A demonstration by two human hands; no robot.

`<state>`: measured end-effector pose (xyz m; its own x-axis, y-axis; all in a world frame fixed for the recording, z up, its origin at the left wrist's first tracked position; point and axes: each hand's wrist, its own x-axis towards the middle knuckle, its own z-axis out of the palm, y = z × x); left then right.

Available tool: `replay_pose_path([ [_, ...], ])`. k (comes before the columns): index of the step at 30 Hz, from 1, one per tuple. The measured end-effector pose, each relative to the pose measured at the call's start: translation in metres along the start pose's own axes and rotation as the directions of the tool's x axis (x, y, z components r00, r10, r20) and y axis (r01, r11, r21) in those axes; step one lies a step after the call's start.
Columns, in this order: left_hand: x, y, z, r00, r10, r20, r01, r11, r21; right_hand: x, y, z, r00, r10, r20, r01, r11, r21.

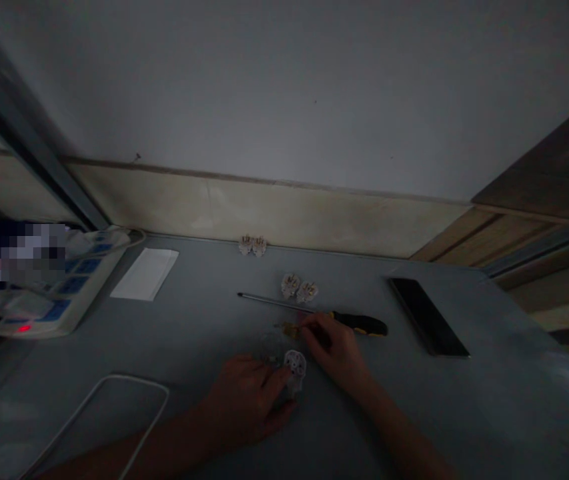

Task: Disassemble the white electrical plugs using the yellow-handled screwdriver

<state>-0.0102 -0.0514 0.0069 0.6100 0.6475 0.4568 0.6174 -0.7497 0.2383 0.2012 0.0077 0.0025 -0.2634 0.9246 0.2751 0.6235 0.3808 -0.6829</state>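
Observation:
My left hand (244, 397) grips a white plug housing (295, 362) with round openings, holding it low over the grey table. Just beyond it, my right hand (335, 347) has its fingertips together at a small brass-coloured part (290, 329). Whether that part is lifted or touching the table, I cannot tell. Some pale, hard-to-make-out small pieces (268, 341) lie beside it. Right behind the right hand's fingers lies a screwdriver (362, 324) with a black and yellow handle, its shaft pointing left. Two white plug parts with metal pieces (290, 285) sit past the screwdriver.
Another pair of plug parts (252, 245) stands by the wall. A dark phone-like slab (427, 317) lies at right. On the left are white paper (145, 274), a power strip (77, 283) with a red light, and a looping white cable (132, 378). The light is dim.

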Motion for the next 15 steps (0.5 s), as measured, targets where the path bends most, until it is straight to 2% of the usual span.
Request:
replay_pose_path([
  [3, 0.001, -0.002, -0.002, 0.999, -0.048, -0.024, 0.046, 0.996, -0.076, 0.000, 0.000, 0.000, 1.000, 0.000, -0.001, 0.000, 1.000, 0.010],
  [7, 0.007, -0.011, -0.010, 0.969, -0.241, -0.060, 0.226, 0.957, -0.182, 0.000, -0.001, -0.002, 1.000, 0.008, 0.004, -0.008, 1.000, 0.026],
  [10, 0.013, -0.017, -0.015, 0.939, -0.345, 0.007, 0.342, 0.926, -0.158, 0.001, -0.002, -0.004, 1.000, 0.009, 0.008, -0.009, 0.999, 0.031],
  [15, 0.017, -0.020, -0.020, 0.905, -0.383, 0.183, 0.408, 0.904, -0.127, 0.000, 0.001, -0.004, 0.999, -0.014, 0.031, 0.013, 0.999, 0.029],
])
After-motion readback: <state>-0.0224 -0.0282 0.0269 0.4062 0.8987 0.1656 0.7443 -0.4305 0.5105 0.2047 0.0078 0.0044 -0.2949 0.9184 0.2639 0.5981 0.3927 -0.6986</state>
